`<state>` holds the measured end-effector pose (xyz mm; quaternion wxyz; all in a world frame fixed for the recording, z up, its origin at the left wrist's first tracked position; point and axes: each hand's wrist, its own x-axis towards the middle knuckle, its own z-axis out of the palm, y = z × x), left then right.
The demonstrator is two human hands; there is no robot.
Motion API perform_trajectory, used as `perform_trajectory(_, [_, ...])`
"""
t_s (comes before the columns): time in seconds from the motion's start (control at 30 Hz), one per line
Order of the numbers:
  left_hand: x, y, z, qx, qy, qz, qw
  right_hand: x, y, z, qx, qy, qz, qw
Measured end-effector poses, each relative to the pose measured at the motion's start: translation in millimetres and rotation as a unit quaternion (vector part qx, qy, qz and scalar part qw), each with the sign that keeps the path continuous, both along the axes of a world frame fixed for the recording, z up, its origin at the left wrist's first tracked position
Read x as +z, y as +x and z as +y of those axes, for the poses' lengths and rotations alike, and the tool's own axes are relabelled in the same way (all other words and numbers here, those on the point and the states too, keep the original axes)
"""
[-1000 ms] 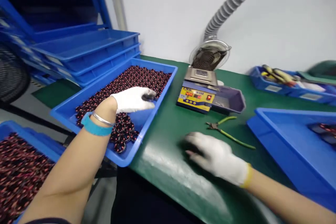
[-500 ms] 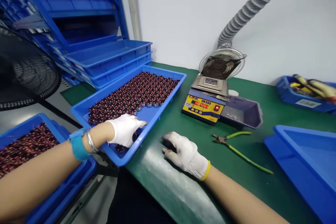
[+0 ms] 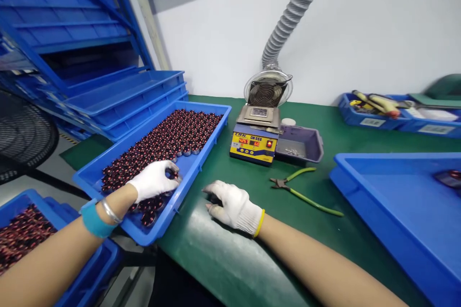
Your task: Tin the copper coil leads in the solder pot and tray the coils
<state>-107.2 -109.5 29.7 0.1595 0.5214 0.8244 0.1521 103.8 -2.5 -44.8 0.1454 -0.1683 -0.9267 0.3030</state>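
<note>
My left hand [image 3: 155, 181], in a white glove, reaches into a blue tray [image 3: 196, 169] filled with rows of small round coils [image 3: 169, 136], dark with copper-red tops and silvery sides. Thumb and fingers curl round one dark coil [image 3: 172, 173] near the tray's right wall. Loose coils [image 3: 149, 211] lie below that hand in the tray's near corner. On the green bench [image 3: 216, 259] rests my right hand [image 3: 230, 205], also gloved, its fingers bent and its thumb apart; the gap between is dark, and I see no part in it.
A yellow-and-blue heating unit [image 3: 254, 146] with lit digits stands ahead, beside a purple-grey bin [image 3: 302, 143]. Green-handled cutters [image 3: 306, 192] lie right of my right hand. Blue trays [image 3: 392, 192] stand far right. Another coil-filled tray [image 3: 29, 235] is lower left, near a black fan [image 3: 25, 134].
The view has turned right, so things sit further left. My left hand's pointing fingers have curled round a coil, and more loose coils show beneath it. My right hand stays on the bench.
</note>
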Motion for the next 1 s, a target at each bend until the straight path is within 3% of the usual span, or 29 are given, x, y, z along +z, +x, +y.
perform_trajectory(0.07, [8.2,0.5,4.8,0.069,0.089,-0.081,0.99,-2.6,-0.1,-1.8,-0.026,-0.03,0.041,0.998])
perform_trajectory(0.17, [20.5,19.2,20.6,0.138,0.203,-0.205,0.947,-2.2,0.1,-4.0,-0.1,-0.103,0.156,0.977])
perform_trajectory(0.27, [24.0,56.2,46.4,0.107,0.207,-0.224,0.946,5.0,1.9,-0.9,-0.174,-0.143,0.262,0.938])
perform_trajectory(0.4, [12.6,98.7,81.4,0.041,0.177,-0.252,0.951,14.9,5.4,16.9,-0.222,-0.147,0.331,0.905])
perform_trajectory(0.47, [4.1,104.6,93.6,0.03,0.181,-0.285,0.941,17.3,6.1,29.3,-0.224,-0.186,0.355,0.888])
perform_trajectory(0.57, [-5.2,96.6,101.2,0.004,0.187,-0.363,0.913,19.4,4.6,46.1,-0.209,-0.329,0.375,0.841])
perform_trajectory(0.63, [-6.8,88.1,100.0,-0.025,0.183,-0.404,0.896,20.3,2.7,53.6,-0.188,-0.417,0.382,0.803])
perform_trajectory(0.73, [-3.4,81.6,94.9,-0.065,0.178,-0.409,0.893,20.5,0.8,57.3,-0.157,-0.484,0.39,0.767])
perform_trajectory(0.9, [1.3,81.4,91.9,-0.124,0.155,-0.392,0.898,21.1,0.1,47.4,-0.114,-0.519,0.368,0.763])
perform_trajectory(1.0, [-0.6,80.8,92.2,-0.12,0.157,-0.374,0.906,24.4,0.3,40.1,-0.1,-0.521,0.357,0.768])
